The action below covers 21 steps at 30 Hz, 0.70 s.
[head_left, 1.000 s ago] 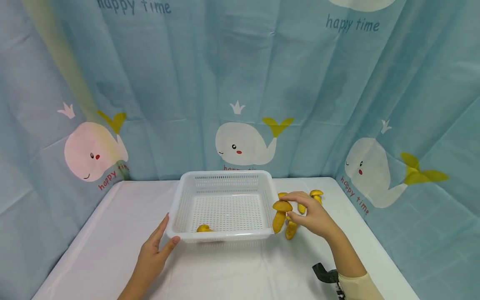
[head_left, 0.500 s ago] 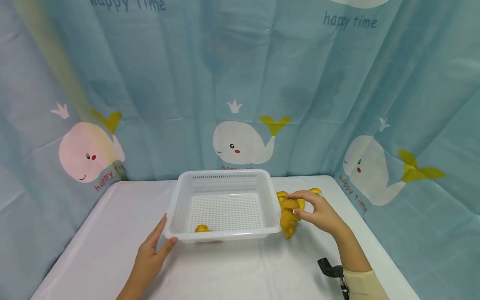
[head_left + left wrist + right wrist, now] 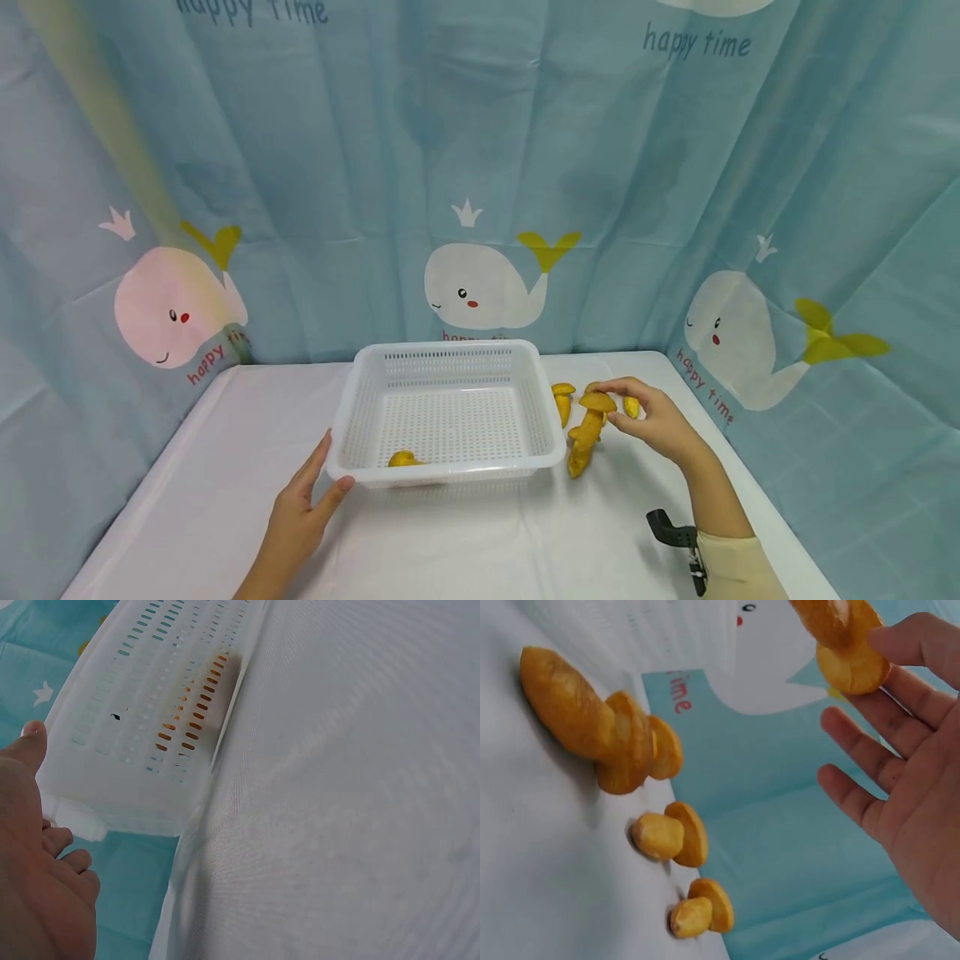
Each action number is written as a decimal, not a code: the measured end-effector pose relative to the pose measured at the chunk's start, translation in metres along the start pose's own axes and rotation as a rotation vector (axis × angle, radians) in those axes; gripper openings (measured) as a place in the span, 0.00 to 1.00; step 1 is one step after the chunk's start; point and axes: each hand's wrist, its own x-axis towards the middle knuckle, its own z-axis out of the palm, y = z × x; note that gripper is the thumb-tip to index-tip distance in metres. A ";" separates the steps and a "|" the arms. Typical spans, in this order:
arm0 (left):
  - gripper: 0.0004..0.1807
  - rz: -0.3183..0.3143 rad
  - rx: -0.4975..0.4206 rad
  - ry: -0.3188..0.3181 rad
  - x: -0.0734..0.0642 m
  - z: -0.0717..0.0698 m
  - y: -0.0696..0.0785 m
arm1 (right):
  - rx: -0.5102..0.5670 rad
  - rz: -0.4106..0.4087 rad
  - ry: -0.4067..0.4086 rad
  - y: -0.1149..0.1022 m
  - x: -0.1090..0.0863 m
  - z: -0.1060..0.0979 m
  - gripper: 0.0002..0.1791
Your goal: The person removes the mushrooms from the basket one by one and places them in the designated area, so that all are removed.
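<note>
A white perforated plastic basket (image 3: 450, 471) stands on the table, with a yellow-brown mushroom (image 3: 405, 458) inside by the front wall. My left hand (image 3: 300, 508) holds the basket's left front corner, thumb at the front and fingers along the side. Just right of the basket, my right hand (image 3: 652, 425) pinches a mushroom (image 3: 597, 402) by its cap between thumb and fingers. In the right wrist view this held mushroom (image 3: 851, 667) is raised off the table. Several more mushrooms lie below it, one with a thick stem (image 3: 566, 705) and a small one (image 3: 694, 919).
A white cloth (image 3: 457, 542) covers the table. Blue curtains (image 3: 360, 208) printed with whales hang behind it and at both sides. A black strap-like device (image 3: 671, 533) is on the right forearm by the sleeve (image 3: 738, 567).
My right hand has moved right, away from the basket's edge, with the mushroom still pinched. The left hand stays at the basket corner. The head view has shifted slightly.
</note>
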 end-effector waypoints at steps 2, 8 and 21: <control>0.44 -0.011 0.004 -0.003 -0.001 0.000 0.000 | -0.012 0.020 0.009 0.005 -0.001 -0.001 0.20; 0.45 -0.030 0.006 -0.009 -0.001 0.001 0.001 | -0.021 0.078 0.024 0.022 -0.006 -0.006 0.19; 0.45 -0.021 -0.002 -0.001 0.000 0.000 0.000 | -0.039 0.160 0.005 0.047 -0.009 -0.015 0.21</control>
